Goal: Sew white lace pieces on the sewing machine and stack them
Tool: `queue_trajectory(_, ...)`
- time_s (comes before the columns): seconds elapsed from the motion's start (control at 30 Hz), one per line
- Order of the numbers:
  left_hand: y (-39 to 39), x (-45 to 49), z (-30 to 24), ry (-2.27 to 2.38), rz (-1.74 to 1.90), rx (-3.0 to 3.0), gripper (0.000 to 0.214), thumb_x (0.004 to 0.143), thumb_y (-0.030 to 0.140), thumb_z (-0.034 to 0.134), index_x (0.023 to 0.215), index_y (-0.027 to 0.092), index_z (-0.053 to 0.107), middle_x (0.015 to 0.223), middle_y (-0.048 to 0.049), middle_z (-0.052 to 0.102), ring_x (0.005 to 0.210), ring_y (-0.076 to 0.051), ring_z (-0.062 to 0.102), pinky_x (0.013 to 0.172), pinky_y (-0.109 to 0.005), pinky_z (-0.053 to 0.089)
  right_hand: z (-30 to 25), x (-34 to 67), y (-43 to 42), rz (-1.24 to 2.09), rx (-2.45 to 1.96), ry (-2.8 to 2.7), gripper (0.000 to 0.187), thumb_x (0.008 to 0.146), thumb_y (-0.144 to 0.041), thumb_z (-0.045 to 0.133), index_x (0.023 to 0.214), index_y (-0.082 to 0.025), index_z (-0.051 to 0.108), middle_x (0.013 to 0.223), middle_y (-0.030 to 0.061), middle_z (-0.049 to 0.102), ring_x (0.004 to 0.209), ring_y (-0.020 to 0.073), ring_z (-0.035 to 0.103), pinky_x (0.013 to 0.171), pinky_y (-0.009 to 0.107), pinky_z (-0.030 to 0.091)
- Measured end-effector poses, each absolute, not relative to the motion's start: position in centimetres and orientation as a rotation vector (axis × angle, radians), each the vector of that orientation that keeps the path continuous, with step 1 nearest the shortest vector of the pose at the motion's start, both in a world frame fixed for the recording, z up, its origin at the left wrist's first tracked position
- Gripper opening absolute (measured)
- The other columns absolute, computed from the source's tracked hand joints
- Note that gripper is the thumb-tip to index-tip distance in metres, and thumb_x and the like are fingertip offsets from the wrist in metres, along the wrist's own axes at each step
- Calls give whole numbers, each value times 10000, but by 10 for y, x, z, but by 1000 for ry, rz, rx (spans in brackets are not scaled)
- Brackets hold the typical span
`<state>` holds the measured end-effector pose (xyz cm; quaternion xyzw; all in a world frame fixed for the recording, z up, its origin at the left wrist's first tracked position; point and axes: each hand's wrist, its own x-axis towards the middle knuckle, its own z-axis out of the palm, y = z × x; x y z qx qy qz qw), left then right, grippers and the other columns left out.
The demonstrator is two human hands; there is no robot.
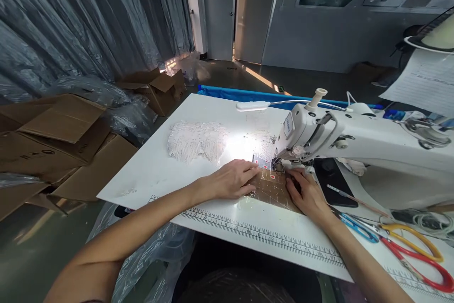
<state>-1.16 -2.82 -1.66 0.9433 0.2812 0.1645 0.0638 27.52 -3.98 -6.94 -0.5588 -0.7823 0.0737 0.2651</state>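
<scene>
My left hand (237, 179) lies with its fingers apart on the left edge of a brown sheet (267, 189), which has small red-and-white marks near its far end. My right hand (308, 194) rests on the sheet's right side, fingers stretched toward the needle area. The far end of the sheet meets a greyish strip with red marks (260, 161) by the presser foot (277, 165) of a white sewing machine (354, 128). Whitish fringed material (196, 141) lies to the left on the white table (156, 170). Glare from the lamp hides part of the tabletop.
A printed ruler (248, 229) runs along the table's front edge. Scissors with red and yellow handles (414, 251) and blue-handled snips (358, 227) lie at the right. Cardboard boxes (64, 137) and clear plastic (127, 118) crowd the floor at left.
</scene>
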Motion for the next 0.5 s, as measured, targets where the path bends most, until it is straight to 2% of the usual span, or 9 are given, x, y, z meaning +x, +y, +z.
queue_trajectory(0.07,-14,-1,-16,970,420,2855,523,985,430,538,1368,83,458,1453,-201,505,1248,-309,556,1052,-452,439,-72,276,-42,177,-1507,-2104,404,955,-387,413,1206,-162,635,1156,154,627,1040,296,625,912,459,517)
queue_trajectory(0.17,6,15,-19,1122,305,2859,630,1007,538,431,1441,84,379,1542,-200,399,1416,-348,393,1143,-489,326,-73,277,-42,148,-1505,-2112,397,953,-389,418,1195,-164,638,1165,154,629,1052,306,622,916,478,519)
queue_trajectory(0.33,22,24,-21,1146,155,2875,669,1006,603,366,1448,101,387,1574,-198,348,1465,-359,323,1167,-507,270,-74,278,-40,153,-1466,-2130,380,963,-376,405,1197,-174,627,1169,147,631,1049,292,632,913,474,531)
queue_trajectory(0.5,18,-18,-10,1230,223,2843,665,994,582,429,1470,124,357,1573,-178,360,1486,-314,294,1214,-508,227,-79,280,-40,162,-1466,-2130,401,965,-396,408,1228,-174,615,1219,156,622,1075,300,639,927,471,537)
